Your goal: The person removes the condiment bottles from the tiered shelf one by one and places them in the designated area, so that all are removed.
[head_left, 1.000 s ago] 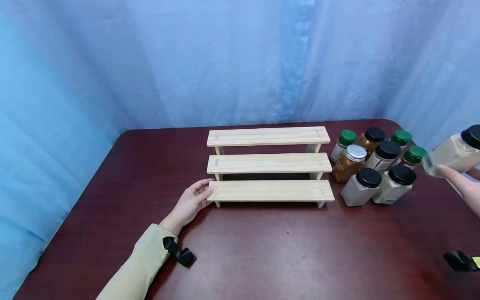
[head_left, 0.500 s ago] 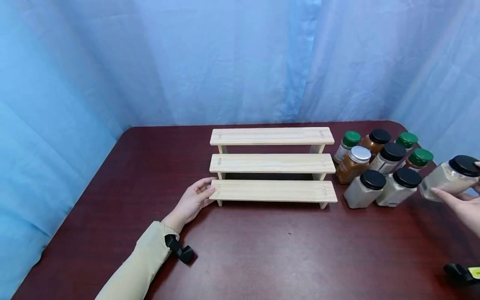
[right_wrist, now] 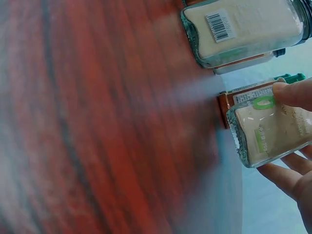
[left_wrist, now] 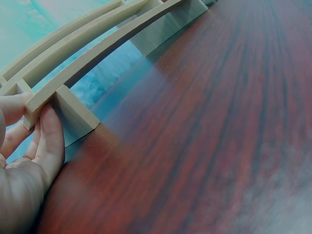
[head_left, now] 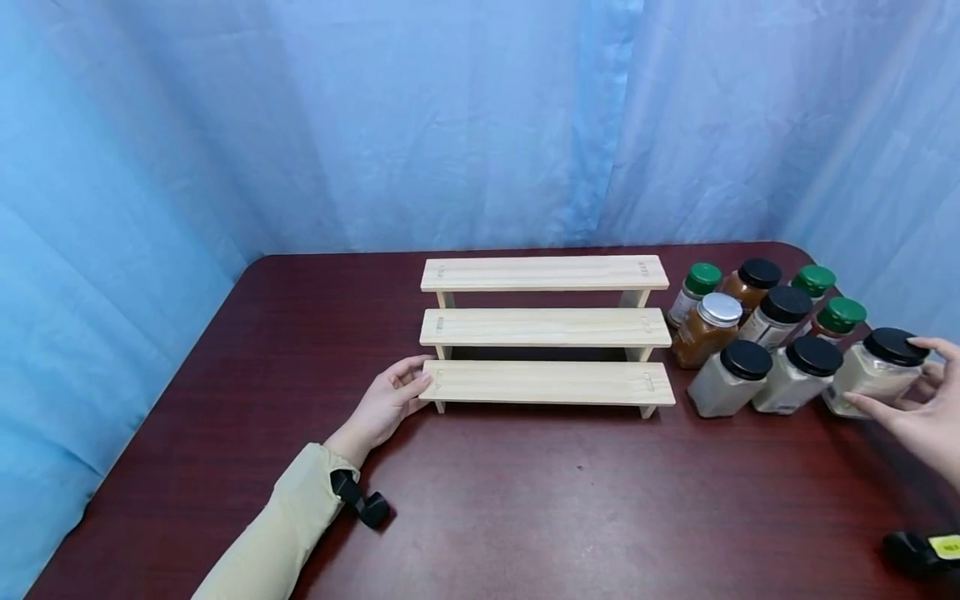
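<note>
A pale three-step wooden rack [head_left: 547, 382] stands mid-table in the head view. My left hand [head_left: 378, 408] pinches the left end of its lowest board, thumb on top and fingers underneath; the left wrist view shows this grip on the board end [left_wrist: 46, 97]. At the right, my right hand [head_left: 926, 408] holds a clear square spice jar [head_left: 873, 375] with a black lid and pale powder inside. Thumb and fingers span its sides, and it stands nearly upright, low over the table. In the right wrist view the held jar [right_wrist: 273, 129] shows a green ring mark.
Left of the held jar stand two similar black-lidded jars, one nearer it [head_left: 787, 383] and one nearer the rack [head_left: 720, 387]. Behind them are a silver-lidded brown jar [head_left: 697, 337] and several green- and black-lidded jars. A blue curtain [head_left: 450, 125] hangs behind the dark red table [head_left: 525, 500].
My right hand has brought the jar left and down to the row's right end, and the jar has turned more upright. The left hand keeps its grip on the rack.
</note>
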`<state>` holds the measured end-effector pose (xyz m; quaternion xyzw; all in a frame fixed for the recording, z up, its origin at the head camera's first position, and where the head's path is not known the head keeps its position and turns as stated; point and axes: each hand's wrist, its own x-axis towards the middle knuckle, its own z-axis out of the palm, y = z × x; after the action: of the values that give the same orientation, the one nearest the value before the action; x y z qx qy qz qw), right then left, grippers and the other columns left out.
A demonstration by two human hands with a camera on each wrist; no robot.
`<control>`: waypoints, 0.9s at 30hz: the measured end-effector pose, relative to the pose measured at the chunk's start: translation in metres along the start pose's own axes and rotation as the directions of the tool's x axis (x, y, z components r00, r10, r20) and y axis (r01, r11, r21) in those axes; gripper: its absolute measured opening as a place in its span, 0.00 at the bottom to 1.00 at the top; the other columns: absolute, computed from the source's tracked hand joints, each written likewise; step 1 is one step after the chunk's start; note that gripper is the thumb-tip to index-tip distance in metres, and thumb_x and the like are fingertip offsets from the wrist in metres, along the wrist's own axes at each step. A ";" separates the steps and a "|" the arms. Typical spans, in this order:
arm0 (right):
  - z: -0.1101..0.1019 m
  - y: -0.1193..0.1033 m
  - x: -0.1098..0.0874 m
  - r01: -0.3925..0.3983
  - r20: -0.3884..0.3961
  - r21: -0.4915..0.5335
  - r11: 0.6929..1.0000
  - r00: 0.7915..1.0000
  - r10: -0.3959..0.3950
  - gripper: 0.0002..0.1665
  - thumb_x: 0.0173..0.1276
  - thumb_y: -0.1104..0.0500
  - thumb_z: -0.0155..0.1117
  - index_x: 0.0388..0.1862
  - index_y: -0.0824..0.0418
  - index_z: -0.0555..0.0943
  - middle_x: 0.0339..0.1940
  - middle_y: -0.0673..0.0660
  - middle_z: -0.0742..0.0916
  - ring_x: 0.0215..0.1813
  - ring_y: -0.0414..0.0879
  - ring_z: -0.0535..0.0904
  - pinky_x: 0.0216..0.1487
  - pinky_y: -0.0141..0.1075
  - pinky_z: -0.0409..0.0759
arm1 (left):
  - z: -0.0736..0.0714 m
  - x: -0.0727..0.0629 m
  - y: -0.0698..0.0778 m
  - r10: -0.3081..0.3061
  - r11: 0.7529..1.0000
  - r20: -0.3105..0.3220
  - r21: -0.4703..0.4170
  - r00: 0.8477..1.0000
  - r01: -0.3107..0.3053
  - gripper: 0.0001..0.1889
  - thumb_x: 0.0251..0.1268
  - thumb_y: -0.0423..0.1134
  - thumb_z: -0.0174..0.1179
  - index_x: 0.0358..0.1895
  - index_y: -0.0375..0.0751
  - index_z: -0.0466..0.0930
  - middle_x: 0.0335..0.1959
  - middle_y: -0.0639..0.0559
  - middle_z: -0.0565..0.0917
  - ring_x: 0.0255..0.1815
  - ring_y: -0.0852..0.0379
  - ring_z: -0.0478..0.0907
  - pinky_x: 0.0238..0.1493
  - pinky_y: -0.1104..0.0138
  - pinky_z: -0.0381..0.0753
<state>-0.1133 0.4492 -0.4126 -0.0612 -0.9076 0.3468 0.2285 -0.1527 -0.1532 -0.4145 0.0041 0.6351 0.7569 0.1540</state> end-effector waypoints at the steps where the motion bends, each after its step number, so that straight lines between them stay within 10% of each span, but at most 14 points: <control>1: 0.000 -0.003 -0.001 0.003 0.005 -0.003 1.000 1.000 -0.003 0.46 0.61 0.67 0.63 0.73 0.52 0.51 0.49 0.29 0.63 0.40 0.11 0.60 0.37 0.08 0.62 | 0.000 0.000 0.000 -0.001 1.000 -0.002 0.001 1.000 0.001 0.24 0.72 0.28 0.46 0.67 0.26 0.55 0.36 0.58 0.76 0.36 0.67 0.78 0.40 0.75 0.79; 7: 0.001 -0.014 -0.001 0.013 0.039 -0.037 0.999 0.999 -0.012 0.49 0.57 0.72 0.66 0.72 0.57 0.50 0.47 0.37 0.70 0.34 0.10 0.59 0.30 0.10 0.61 | 0.000 -0.001 -0.001 -0.007 1.000 -0.013 0.005 1.000 0.007 0.23 0.71 0.27 0.46 0.67 0.26 0.56 0.35 0.58 0.76 0.35 0.67 0.77 0.39 0.75 0.79; 11: 0.002 -0.020 -0.001 0.022 0.052 -0.044 0.999 0.998 -0.020 0.50 0.55 0.74 0.65 0.70 0.64 0.47 0.45 0.60 0.74 0.32 0.10 0.59 0.29 0.10 0.60 | 0.000 0.000 -0.001 -0.002 1.000 -0.008 0.000 1.000 0.002 0.23 0.71 0.27 0.46 0.67 0.26 0.56 0.35 0.58 0.76 0.35 0.67 0.77 0.40 0.75 0.79; 15: 0.003 -0.019 -0.003 0.030 0.056 -0.041 0.999 0.998 -0.027 0.50 0.54 0.76 0.65 0.70 0.65 0.47 0.40 0.52 0.76 0.28 0.11 0.60 0.26 0.12 0.61 | 0.000 0.000 -0.001 -0.003 1.000 0.000 -0.001 1.000 0.003 0.24 0.72 0.27 0.46 0.67 0.26 0.55 0.36 0.58 0.75 0.35 0.67 0.77 0.40 0.74 0.79; 19: 0.004 -0.015 -0.005 0.034 0.042 0.018 0.999 0.998 -0.035 0.49 0.57 0.74 0.64 0.71 0.61 0.48 0.37 0.23 0.64 0.31 0.10 0.63 0.29 0.10 0.62 | 0.000 0.000 -0.001 -0.006 1.000 -0.003 0.004 1.000 0.006 0.24 0.72 0.28 0.46 0.68 0.26 0.55 0.35 0.58 0.75 0.35 0.67 0.77 0.39 0.75 0.78; 27: 0.005 -0.013 -0.002 0.034 0.027 0.057 0.998 0.999 -0.035 0.48 0.57 0.73 0.64 0.71 0.59 0.50 0.41 0.22 0.63 0.35 0.09 0.62 0.33 0.08 0.63 | 0.000 0.000 0.001 -0.004 1.000 -0.008 -0.004 1.000 0.004 0.24 0.72 0.27 0.45 0.68 0.26 0.54 0.35 0.58 0.75 0.36 0.67 0.77 0.40 0.74 0.79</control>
<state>-0.1130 0.4359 -0.4081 -0.0342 -0.9015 0.3692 0.2234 -0.1527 -0.1532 -0.4137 -0.0007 0.6343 0.7578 0.1530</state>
